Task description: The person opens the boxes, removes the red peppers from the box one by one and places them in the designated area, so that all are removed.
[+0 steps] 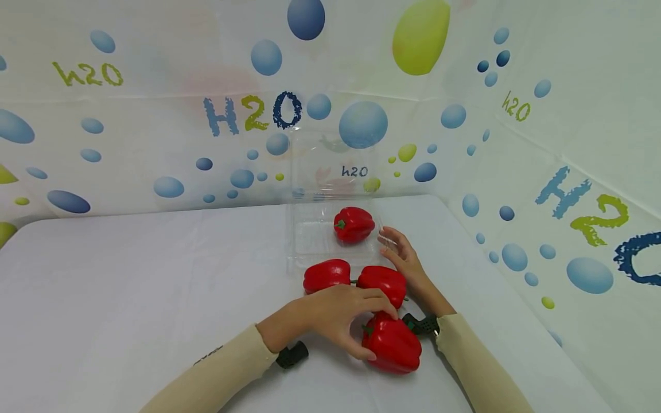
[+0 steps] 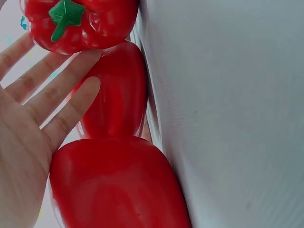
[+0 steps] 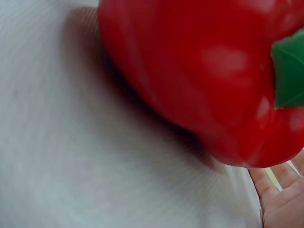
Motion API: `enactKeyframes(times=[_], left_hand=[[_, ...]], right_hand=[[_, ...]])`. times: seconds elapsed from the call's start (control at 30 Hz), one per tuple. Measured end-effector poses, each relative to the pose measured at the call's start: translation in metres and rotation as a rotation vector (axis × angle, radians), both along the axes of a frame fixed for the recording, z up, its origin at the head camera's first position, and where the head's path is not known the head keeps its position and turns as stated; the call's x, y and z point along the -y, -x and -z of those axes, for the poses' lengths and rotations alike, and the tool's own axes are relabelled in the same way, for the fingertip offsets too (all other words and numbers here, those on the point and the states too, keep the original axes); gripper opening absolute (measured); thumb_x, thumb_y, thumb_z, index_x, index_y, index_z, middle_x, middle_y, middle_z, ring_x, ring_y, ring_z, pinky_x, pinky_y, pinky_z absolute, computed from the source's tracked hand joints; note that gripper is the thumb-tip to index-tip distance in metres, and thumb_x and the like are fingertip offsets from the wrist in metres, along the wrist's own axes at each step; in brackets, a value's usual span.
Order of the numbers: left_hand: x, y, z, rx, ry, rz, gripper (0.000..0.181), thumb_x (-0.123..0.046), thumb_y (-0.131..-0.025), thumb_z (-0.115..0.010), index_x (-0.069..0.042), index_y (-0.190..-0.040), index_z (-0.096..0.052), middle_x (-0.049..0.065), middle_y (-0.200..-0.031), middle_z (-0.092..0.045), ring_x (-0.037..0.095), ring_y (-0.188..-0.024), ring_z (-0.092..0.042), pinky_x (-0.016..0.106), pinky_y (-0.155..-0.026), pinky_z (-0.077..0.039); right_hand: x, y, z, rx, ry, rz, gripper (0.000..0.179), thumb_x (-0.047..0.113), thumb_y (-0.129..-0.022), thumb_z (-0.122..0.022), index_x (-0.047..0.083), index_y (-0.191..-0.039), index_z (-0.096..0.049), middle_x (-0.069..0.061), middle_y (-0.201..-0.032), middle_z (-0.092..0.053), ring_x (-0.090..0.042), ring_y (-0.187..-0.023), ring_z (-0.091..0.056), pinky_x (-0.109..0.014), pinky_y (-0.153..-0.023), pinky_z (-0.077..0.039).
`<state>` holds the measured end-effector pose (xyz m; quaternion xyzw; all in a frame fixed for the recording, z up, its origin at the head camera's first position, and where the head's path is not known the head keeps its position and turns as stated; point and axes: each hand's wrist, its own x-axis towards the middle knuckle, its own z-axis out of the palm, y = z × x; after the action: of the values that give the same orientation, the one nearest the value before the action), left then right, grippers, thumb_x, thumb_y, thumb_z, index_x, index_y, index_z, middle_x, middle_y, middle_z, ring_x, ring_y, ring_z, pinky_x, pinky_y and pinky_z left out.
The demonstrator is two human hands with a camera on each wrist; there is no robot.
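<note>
In the head view, my left hand [image 1: 343, 312] spans the nearest red bell pepper [image 1: 392, 346], thumb at its left end and fingertips on its upper side. That pepper lies on the white table. The left wrist view shows the same hand [image 2: 38, 109] with fingers spread against a pepper [image 2: 99, 23] with a green stem. My right hand [image 1: 405, 258] holds the right wall of a clear plastic container [image 1: 312, 246]. Inside the container lies a bell pepper [image 1: 354, 225]. Two more peppers, one on the left [image 1: 326, 275] and one on the right [image 1: 382, 282], lie before it.
The container's clear lid [image 1: 330, 158] stands raised at the back, against a patterned curtain [image 1: 170, 132]. Another curtain side [image 1: 568, 143] borders the table on the right. White cloth [image 1: 155, 298] covers the table. A black wrist camera [image 1: 292, 354] sits beneath the left wrist.
</note>
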<state>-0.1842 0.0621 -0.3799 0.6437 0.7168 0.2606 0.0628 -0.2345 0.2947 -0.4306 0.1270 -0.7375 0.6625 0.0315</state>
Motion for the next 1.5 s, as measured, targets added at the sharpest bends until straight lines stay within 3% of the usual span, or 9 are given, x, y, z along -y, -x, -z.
enactKeyframes(times=[0.53,0.97,1.5], left_hand=[[0.0004,-0.0017,-0.0011,-0.008,0.039,-0.003,0.071,-0.045,-0.073,-0.079,-0.026,-0.135,-0.050,-0.008,-0.129,-0.055,0.000,-0.117,-0.048,0.015,-0.094,-0.044],[0.0002,0.0000,0.0017,-0.003,0.002,0.010,0.062,-0.050,-0.080,-0.069,-0.026,-0.134,-0.051,-0.010,-0.126,-0.057,-0.002,-0.113,-0.049,0.015,-0.093,-0.043],[0.0010,0.0017,0.0008,0.002,0.009,0.002,0.060,-0.049,-0.081,-0.069,-0.025,-0.133,-0.051,-0.009,-0.127,-0.056,-0.001,-0.115,-0.049,0.018,-0.096,-0.044]], right_hand=[[0.0000,-0.0002,0.0019,-0.006,0.027,-0.004,0.056,0.004,-0.098,-0.052,0.001,-0.149,-0.028,-0.025,-0.152,-0.030,-0.039,-0.141,-0.032,-0.015,-0.099,-0.043],[-0.0014,-0.0003,0.0012,0.002,-0.007,-0.003,0.056,0.008,-0.098,-0.052,0.005,-0.149,-0.029,-0.021,-0.153,-0.032,-0.036,-0.141,-0.034,-0.017,-0.100,-0.043],[-0.0001,0.0012,0.0017,0.014,-0.012,0.010,0.056,0.009,-0.098,-0.053,0.005,-0.149,-0.030,-0.021,-0.152,-0.033,-0.035,-0.141,-0.034,-0.017,-0.100,-0.042]])
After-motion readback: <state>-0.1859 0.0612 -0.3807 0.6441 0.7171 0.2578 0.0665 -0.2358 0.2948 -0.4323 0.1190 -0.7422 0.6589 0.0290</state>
